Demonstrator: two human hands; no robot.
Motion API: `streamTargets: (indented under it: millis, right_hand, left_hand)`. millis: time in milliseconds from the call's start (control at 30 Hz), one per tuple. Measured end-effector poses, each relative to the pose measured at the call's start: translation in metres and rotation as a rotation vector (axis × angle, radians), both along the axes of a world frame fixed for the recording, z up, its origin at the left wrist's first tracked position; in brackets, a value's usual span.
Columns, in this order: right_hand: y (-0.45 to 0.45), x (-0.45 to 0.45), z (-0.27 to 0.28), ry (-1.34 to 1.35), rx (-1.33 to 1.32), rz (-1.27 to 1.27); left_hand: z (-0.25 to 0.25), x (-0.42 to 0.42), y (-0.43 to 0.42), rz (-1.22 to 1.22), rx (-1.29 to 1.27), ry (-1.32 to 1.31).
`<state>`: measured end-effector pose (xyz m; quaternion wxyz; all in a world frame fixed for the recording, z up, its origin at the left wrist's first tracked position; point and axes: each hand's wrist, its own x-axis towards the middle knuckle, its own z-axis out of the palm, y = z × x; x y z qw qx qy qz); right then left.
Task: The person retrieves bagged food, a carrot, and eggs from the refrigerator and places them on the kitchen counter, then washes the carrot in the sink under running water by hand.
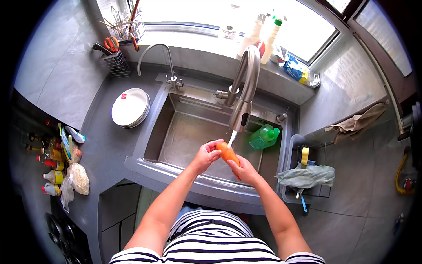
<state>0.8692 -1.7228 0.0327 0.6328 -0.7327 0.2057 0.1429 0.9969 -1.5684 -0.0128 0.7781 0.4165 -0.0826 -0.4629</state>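
An orange carrot [227, 153] is held between my two hands over the front part of the steel sink [180, 132]. My left hand [208, 156] has its fingers closed on the carrot's upper left end. Around the lower right end, my right hand [242, 170] is closed too. Water [232, 138] runs from the pull-down faucet [241, 115] onto the carrot near my left fingertips. Behind my right hand, a green bottle [264, 137] lies tilted in the sink's right side.
Stacked white plates [130, 108] stand on the counter left of the sink, near a thin second faucet [170, 66]. At the right, a rack holds a grey-green cloth [306, 176] and yellow sponge [305, 155]. Bottles [271, 40] line the windowsill. Bagged food [79, 178] lies far left.
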Motion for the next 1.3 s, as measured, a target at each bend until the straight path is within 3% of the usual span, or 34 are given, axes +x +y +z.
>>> streamTargets:
  millis: [200, 567, 867, 1000, 1167, 1300]
  right_hand:
    - [0.0, 0.0, -0.006, 0.014, -0.006, 0.021]
    - [-0.004, -0.001, -0.001, 0.021, 0.13, -0.017]
    - [-0.005, -0.001, 0.001, 0.004, 0.016, 0.017]
    - [-0.01, -0.001, 0.002, 0.018, 0.113, 0.014]
    - [-0.009, 0.0, 0.002, 0.028, 0.122, 0.016]
    - [-0.011, 0.0, 0.007, 0.093, 0.294, -0.012]
  left_hand:
    - [-0.002, 0.0, -0.003, -0.001, 0.111, -0.02]
    - [0.0, 0.0, 0.0, -0.006, -0.011, 0.033]
    - [0.0, 0.004, -0.004, -0.001, 0.04, 0.046]
    - [0.004, 0.005, -0.002, -0.025, -0.054, 0.07]
    - [0.005, 0.005, -0.005, -0.013, 0.005, 0.086]
    - [0.0, 0.004, -0.004, -0.014, -0.023, 0.05]
